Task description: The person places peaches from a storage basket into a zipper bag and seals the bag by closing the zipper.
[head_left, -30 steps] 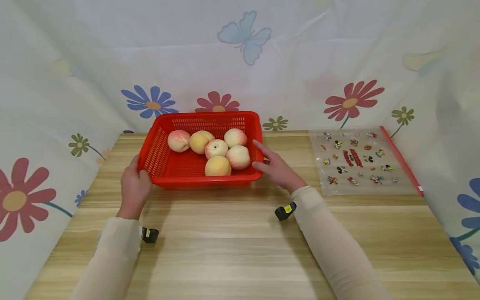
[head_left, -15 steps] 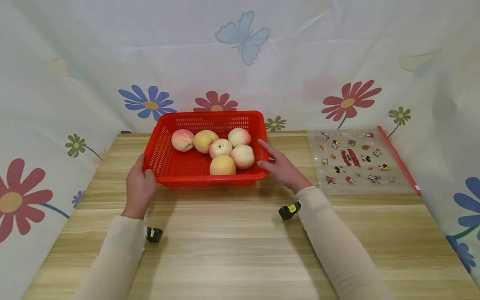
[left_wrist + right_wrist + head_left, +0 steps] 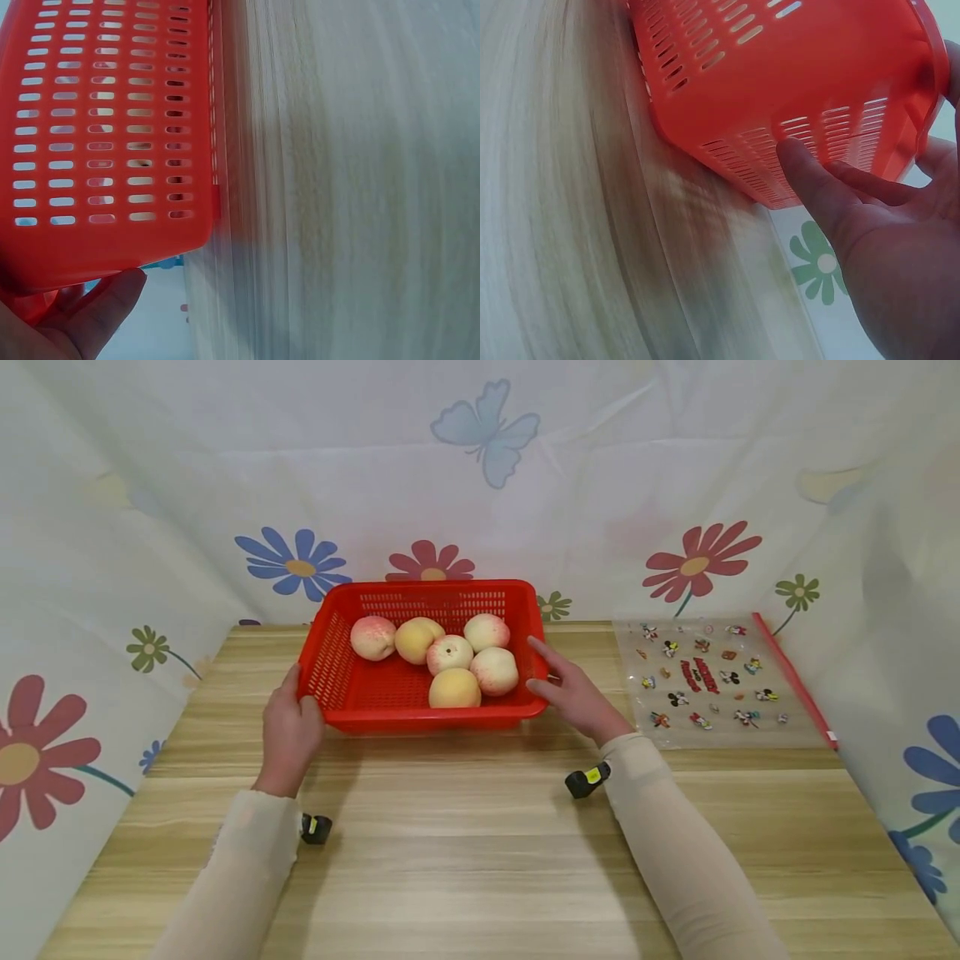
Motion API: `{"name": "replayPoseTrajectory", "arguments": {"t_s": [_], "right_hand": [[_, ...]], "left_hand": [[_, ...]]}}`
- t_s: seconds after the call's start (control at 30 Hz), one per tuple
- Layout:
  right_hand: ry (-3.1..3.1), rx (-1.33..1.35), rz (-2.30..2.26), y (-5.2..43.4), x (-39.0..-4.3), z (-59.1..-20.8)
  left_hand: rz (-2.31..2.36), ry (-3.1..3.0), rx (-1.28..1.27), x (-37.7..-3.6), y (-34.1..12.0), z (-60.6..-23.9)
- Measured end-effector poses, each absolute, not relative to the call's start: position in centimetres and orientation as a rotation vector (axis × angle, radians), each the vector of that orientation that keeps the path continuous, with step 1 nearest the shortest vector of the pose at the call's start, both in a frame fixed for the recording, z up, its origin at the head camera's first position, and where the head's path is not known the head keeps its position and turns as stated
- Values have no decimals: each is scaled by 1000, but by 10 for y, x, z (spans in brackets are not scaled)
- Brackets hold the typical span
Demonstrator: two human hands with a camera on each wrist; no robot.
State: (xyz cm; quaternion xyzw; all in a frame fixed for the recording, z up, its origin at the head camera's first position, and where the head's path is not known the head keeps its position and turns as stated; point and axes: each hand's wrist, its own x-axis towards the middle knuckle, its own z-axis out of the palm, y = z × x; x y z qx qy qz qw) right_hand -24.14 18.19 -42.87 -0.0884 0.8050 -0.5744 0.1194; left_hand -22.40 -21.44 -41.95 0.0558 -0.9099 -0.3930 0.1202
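Observation:
A red slotted plastic basket [image 3: 375,689] sits at the back of the wooden table, with several peaches [image 3: 372,637] inside, some pinkish-white and some yellow. My left hand [image 3: 291,735] grips its left end; in the left wrist view, the thumb [image 3: 105,311] and fingers come together around the rim beside the slotted basket wall [image 3: 97,251]. At the opposite end is my right hand [image 3: 581,693], its fingers and thumb spread and fairly straight against the rim. The right wrist view has that hand [image 3: 907,255] alongside the basket's outer wall [image 3: 832,67], right by the rim.
To the right, a clear zip bag [image 3: 720,685] with cartoon prints and a red slider strip lies flat on the table [image 3: 465,852]. Behind the basket hangs a white curtain [image 3: 375,468] printed with flowers and a butterfly.
The basket has slid a little to the right with the peaches in it. Both hands have moved right along with it, keeping to their ends. The bag stays in its place.

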Motion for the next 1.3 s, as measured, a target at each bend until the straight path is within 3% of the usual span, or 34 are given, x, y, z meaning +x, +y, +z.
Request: {"name": "replayPoseTrajectory", "arguments": {"t_s": [1.3], "right_hand": [[2387, -242, -1721, 207, -237, -433]], "left_hand": [[-1096, -2686, 114, -224, -191, -425]]}}
